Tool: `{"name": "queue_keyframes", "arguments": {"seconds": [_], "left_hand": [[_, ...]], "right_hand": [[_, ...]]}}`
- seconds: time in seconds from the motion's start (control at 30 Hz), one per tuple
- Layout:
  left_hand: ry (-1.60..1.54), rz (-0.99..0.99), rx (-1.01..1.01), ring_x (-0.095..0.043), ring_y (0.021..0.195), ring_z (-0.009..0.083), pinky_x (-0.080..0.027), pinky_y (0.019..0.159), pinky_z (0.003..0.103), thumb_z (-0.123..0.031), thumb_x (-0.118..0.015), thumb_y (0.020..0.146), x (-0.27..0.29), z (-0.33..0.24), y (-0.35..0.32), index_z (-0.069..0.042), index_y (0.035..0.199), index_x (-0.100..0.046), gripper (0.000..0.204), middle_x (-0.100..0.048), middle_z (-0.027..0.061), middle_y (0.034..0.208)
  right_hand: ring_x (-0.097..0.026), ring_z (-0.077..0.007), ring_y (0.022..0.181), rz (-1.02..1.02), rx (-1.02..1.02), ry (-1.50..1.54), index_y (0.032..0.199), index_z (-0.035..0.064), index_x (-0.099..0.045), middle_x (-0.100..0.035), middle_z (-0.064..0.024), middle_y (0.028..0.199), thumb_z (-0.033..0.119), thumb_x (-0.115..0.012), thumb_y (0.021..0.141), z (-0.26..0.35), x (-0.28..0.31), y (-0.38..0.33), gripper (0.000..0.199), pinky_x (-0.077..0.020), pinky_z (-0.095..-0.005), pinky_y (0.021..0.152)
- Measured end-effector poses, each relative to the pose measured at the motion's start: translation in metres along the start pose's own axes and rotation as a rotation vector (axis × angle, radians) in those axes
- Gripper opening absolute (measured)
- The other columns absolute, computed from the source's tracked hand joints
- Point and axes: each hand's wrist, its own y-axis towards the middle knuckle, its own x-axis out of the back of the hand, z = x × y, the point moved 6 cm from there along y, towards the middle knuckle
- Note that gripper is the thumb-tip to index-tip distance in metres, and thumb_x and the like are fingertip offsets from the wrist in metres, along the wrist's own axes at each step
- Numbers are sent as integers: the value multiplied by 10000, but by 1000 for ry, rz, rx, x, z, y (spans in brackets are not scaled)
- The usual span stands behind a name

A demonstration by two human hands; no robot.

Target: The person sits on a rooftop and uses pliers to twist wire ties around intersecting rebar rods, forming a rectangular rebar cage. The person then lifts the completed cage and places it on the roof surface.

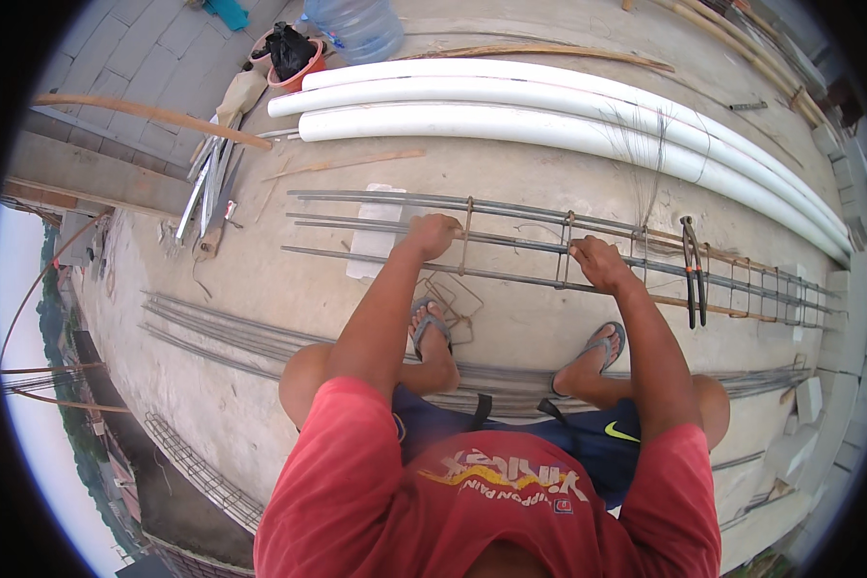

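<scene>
A rebar cage (520,239) of long steel bars and square stirrups lies across the floor in front of me. My left hand (435,237) is closed on it, at the middle bar just left of a stirrup (467,234). At another stirrup (564,252), my right hand (599,264) is closed too, its fingertips at the crossing with the bar. What is under the fingers is hidden. Pincers with black handles (694,289) rest over the cage to the right. A bundle of thin tie wires (653,159) stands up from the bars. A white block (374,236) lies beneath the cage's left end.
Several loose stirrups (458,306) lie between my sandalled feet. Long loose bars (231,323) run along the floor under me. Beyond the cage are white pipes (491,122), a red bucket (299,74) and a large clear bottle (361,29). Blocks (795,453) line the right side.
</scene>
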Motion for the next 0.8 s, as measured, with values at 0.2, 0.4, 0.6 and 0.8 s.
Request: {"name": "queue_keyframes", "arguments": {"seconds": [0.2, 0.4, 0.6, 0.8], "left_hand": [[-129, 52, 0, -614, 1105, 338, -445, 965, 435, -367, -575, 870, -4, 5, -7, -113, 1104, -710, 371, -694, 145, 1106], [-57, 60, 38, -637, 1059, 355, -472, 951, 427, -338, -617, 747, 11, -10, -10, -92, 1049, -725, 404, -699, 176, 1071], [1, 29, 22, -626, 1078, 357, -468, 950, 430, -321, -626, 785, 7, -13, -7, -92, 1076, -715, 381, -687, 188, 1096], [-115, 45, 23, -610, 1096, 364, -461, 956, 430, -277, -677, 809, -2, -3, -6, -75, 1082, -704, 340, -667, 195, 1133]], "right_hand": [[-556, -387, 1111, -21, 24, -18, 1088, 74, -615, -625, -174, 1116, 317, -390, 1020, 5, 3, -4, 338, -402, -594, 927], [-586, -399, 1037, -67, 46, 44, 994, 40, -596, -643, -197, 1045, 353, -370, 1027, -1, -1, 1, 388, -425, -559, 878], [-625, -407, 899, -145, 1, -13, 914, 24, -585, -666, -203, 868, 387, -355, 1033, 3, -5, 7, 445, -434, -542, 819], [-655, -389, 763, -283, -25, -95, 877, 19, -606, -671, -199, 751, 406, -384, 1025, 13, -2, 9, 471, -473, -517, 743]]}}
